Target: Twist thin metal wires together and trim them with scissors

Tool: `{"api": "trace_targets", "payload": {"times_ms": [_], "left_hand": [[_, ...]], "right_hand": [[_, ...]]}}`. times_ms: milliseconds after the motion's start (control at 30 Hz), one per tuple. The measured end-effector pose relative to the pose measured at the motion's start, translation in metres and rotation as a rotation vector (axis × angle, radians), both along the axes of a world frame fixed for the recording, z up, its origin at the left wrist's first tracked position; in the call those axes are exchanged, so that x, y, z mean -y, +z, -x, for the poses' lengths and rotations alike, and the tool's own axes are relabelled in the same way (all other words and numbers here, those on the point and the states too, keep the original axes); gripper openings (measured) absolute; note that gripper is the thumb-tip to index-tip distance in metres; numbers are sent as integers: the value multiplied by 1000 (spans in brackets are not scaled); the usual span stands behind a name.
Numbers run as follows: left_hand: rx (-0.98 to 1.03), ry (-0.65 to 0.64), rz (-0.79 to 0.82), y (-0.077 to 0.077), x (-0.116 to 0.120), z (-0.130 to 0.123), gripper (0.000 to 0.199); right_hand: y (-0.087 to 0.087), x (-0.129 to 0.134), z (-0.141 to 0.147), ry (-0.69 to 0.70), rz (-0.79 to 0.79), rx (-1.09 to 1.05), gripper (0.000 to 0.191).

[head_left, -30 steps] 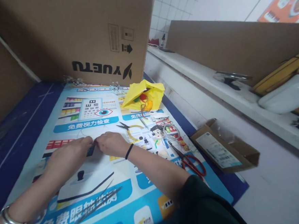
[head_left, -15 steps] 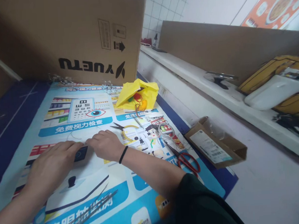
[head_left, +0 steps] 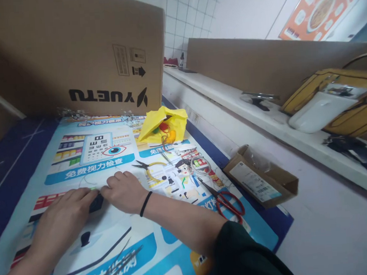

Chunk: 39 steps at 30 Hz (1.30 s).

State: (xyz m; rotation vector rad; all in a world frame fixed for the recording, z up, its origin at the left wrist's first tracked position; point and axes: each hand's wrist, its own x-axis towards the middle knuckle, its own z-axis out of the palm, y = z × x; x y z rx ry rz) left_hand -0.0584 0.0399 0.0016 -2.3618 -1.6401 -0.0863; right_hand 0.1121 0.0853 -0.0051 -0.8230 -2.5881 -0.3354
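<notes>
My left hand (head_left: 58, 217) and my right hand (head_left: 124, 194) meet fingertip to fingertip over the printed sheet, both closed in a pinch. A thin wire (head_left: 85, 178) curves up just beyond them and seems to run into the fingertips; the held part is mostly hidden. To the right of my right hand lie pliers (head_left: 147, 167) with yellow handles. Farther right are red-handled scissors (head_left: 227, 203) and a round clear spool (head_left: 201, 164). Several dark, thin wire-like strands (head_left: 117, 263) rest on the sheet nearer to me.
A yellow bag (head_left: 151, 123) with small colourful items in its mouth sits toward the back. Behind it stands a large cardboard box (head_left: 95, 43). An opened small carton (head_left: 262, 182) is at the right edge, beside a white ledge (head_left: 221, 97). Clear bits lie along the back.
The camera view has shifted slightly, so everything appears lower and a little left. Both hands keep their pinch close together, with only slight finger movement.
</notes>
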Motion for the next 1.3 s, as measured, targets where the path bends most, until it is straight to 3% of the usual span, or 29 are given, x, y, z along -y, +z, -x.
{"api": "trace_targets", "payload": {"times_ms": [467,633,867,1100,1300], "left_hand": [[149,34,115,1,0,-6,24],[201,89,100,1,-3,-6,25],[270,108,55,0,-3,-4,23],[184,135,-23,4,-2,-5,22],[530,305,-1,-9,-8,7,23]], "right_hand": [[6,0,8,25,43,23,15],[11,-6,15,47,61,58,15],[1,-14,12,44,112,41,18],[0,-18,7,-22,228,13,20],[-3,-23,3,-147,348,4,26]]}}
